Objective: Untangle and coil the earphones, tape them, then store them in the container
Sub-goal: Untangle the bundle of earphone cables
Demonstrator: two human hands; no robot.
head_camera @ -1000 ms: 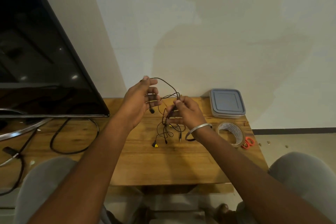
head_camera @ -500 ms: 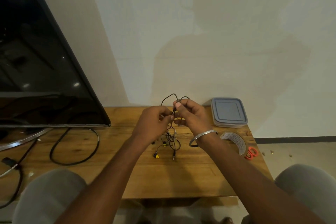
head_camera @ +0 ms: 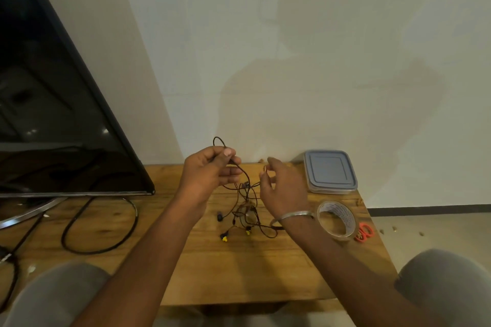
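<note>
The left hand (head_camera: pixel 210 175) kept a pinching grip on the earphones (head_camera: pixel 245 211), with a loop of wire above its fingers and the tangle hanging down to the tabletop (head_camera: pixel 239 273). The right hand (head_camera: pixel 285 188) hovered just beside the wires, fingers loosely curled; whether its grip caught a strand could not be told. The lidded container (head_camera: pixel 329 171) sat at the far right corner, with the tape roll (head_camera: pixel 336 220) near it.

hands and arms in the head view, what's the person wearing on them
The left arm and right arm are bare to the frame edge, with no sleeves or gloves. The right hand has a thin silver bangle at its wrist. The left hand shows no watch or band.
</note>
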